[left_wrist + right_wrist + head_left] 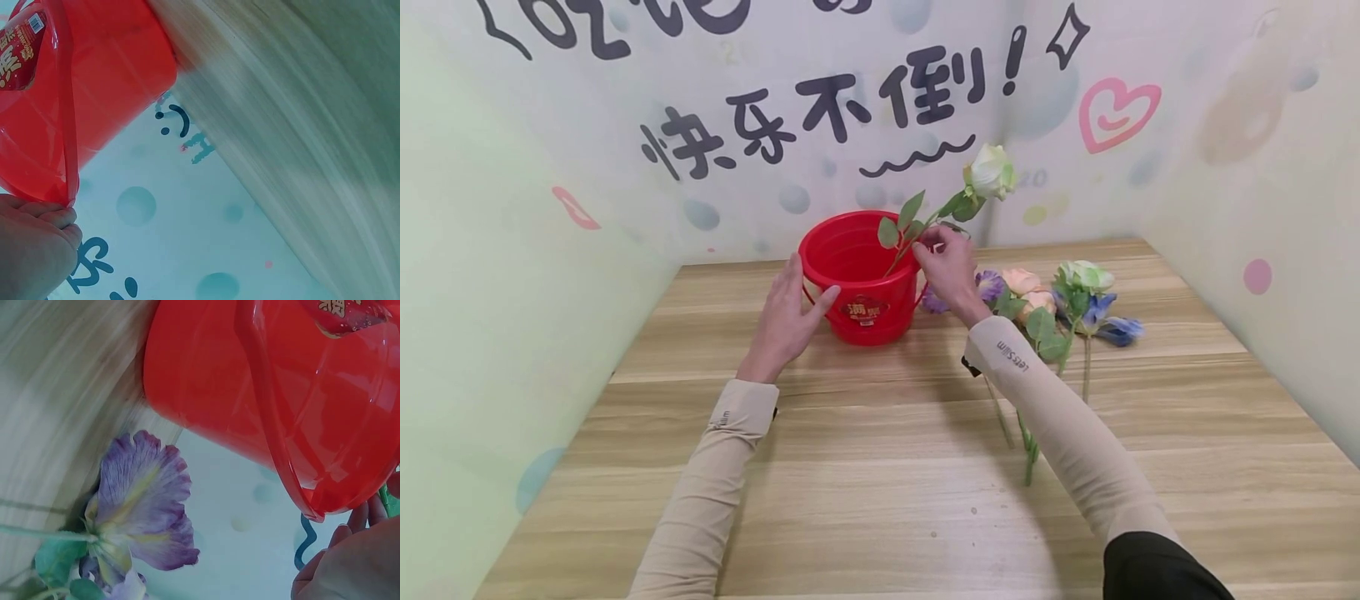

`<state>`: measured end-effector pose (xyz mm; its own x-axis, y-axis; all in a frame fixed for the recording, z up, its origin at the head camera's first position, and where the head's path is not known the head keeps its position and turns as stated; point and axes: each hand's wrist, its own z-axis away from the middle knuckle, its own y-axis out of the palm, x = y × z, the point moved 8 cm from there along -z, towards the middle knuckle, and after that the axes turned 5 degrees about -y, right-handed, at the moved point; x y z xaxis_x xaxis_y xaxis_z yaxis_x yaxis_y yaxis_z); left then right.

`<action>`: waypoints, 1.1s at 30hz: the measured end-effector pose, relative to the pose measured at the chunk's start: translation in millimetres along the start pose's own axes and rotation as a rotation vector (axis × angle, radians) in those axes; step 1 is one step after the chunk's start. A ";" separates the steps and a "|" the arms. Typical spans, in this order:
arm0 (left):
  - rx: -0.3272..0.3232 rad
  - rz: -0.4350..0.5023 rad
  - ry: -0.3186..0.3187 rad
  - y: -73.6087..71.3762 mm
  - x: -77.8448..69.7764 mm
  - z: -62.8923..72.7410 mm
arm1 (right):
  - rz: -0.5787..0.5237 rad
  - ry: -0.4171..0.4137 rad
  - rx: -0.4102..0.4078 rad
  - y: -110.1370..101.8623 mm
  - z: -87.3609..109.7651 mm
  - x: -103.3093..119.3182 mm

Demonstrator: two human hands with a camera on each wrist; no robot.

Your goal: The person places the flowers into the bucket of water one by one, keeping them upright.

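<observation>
A red plastic bucket (872, 287) with a gold-lettered label stands upright at the back of the table. At its left side is my left hand (778, 321), thumb spread toward the front, fingers fairly straight against the rim; the left wrist view shows this hand (37, 250) by the handle's end. Over the right rim, my right hand (950, 268) pinches the leafy stem of a white artificial rose (991, 173). The stem's lower end slants into the bucket, and the bloom leans out to the upper right. In the right wrist view, the hand (353, 562) mostly hides the stem.
Right of the bucket lie several artificial flowers: purple blooms (144, 500), peach ones (1037, 304), a pale green-white rose (1086, 276) and a blue flower (1120, 330). Their stems point toward the front of the wooden table (865, 500). A printed wall (760, 208) stands close behind the bucket.
</observation>
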<state>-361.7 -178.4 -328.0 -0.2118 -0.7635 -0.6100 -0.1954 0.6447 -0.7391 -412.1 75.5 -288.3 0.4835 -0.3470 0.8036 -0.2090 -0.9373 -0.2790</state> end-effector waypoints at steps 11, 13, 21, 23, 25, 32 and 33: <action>0.008 0.000 -0.006 0.2 1.5 0.7 | 0.125 -0.024 -0.014 -3.1 1.2 2.4; 0.011 0.004 -0.008 0.6 1.9 1.0 | 0.146 -0.029 -0.013 -3.3 1.0 2.4; 0.009 0.009 -0.008 1.1 2.3 2.0 | 0.173 -0.012 0.014 -3.1 1.8 -0.4; 0.007 0.008 -0.005 1.0 2.1 1.9 | 0.177 -0.006 0.020 -3.4 2.1 -1.0; 0.007 0.006 -0.004 1.1 2.0 1.7 | 0.184 -0.005 0.025 -3.8 2.3 -1.1; -0.001 0.014 0.003 0.8 0.8 1.2 | 0.186 0.010 0.033 -5.6 3.1 -2.8; -0.002 0.015 0.005 1.0 0.7 1.0 | 0.179 0.015 0.033 -5.7 3.3 -3.3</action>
<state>-361.0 -178.3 -329.4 -0.2194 -0.7538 -0.6194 -0.1941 0.6559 -0.7294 -409.7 81.9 -291.1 0.4284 -0.5078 0.7474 -0.2620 -0.8614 -0.4351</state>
